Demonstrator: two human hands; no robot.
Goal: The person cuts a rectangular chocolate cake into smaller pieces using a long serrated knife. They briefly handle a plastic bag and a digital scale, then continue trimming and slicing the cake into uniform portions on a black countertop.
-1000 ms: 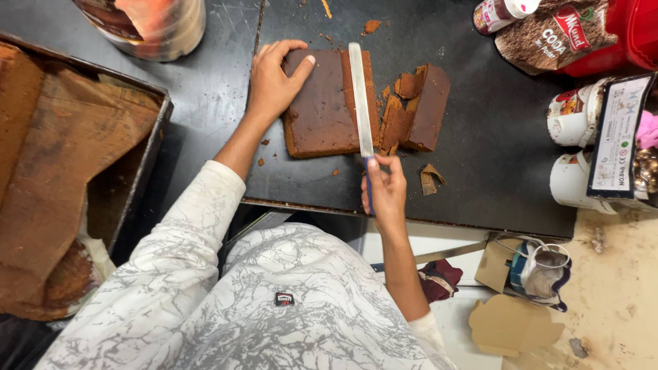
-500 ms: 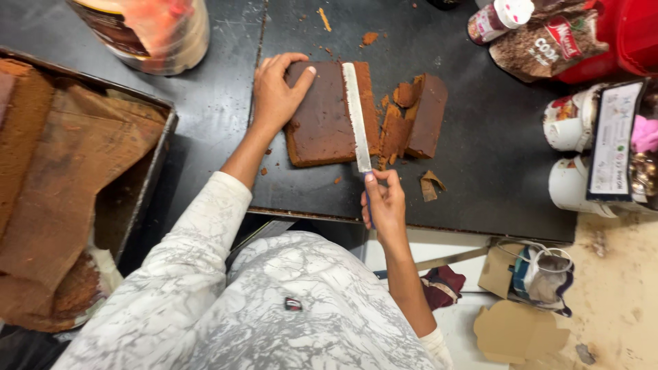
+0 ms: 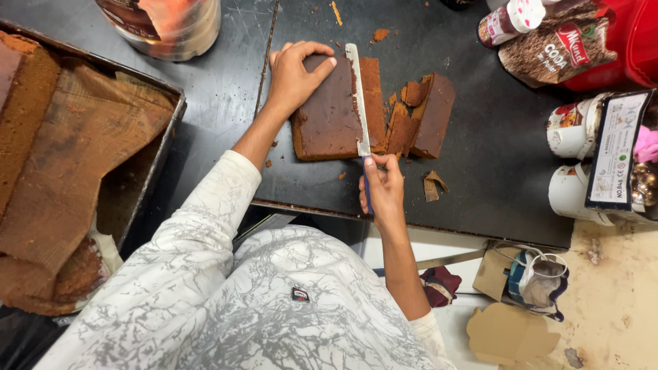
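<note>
A flat brown cake slab (image 3: pixel 331 113) lies on the dark worktop (image 3: pixel 493 171). My left hand (image 3: pixel 296 72) presses on its far left corner, fingers spread over the top. My right hand (image 3: pixel 382 188) grips the blue handle of a long knife (image 3: pixel 358 96), whose blade lies lengthwise across the slab near its right side. A narrow strip (image 3: pixel 373 92) of cake lies right of the blade. Cut-off pieces (image 3: pixel 423 113) sit beside it to the right.
A metal tray (image 3: pixel 147 171) with brown paper and cake sheets sits at the left. A large tub (image 3: pixel 164 24) stands at the top. Bottles, a brown pouch (image 3: pixel 558 51) and white cups (image 3: pixel 572 161) crowd the right. Crumbs (image 3: pixel 432 185) lie near the front edge.
The knife blade has stayed along the slab's right side while my right hand shifted slightly. My left hand keeps pressing the slab. The view moved a little.
</note>
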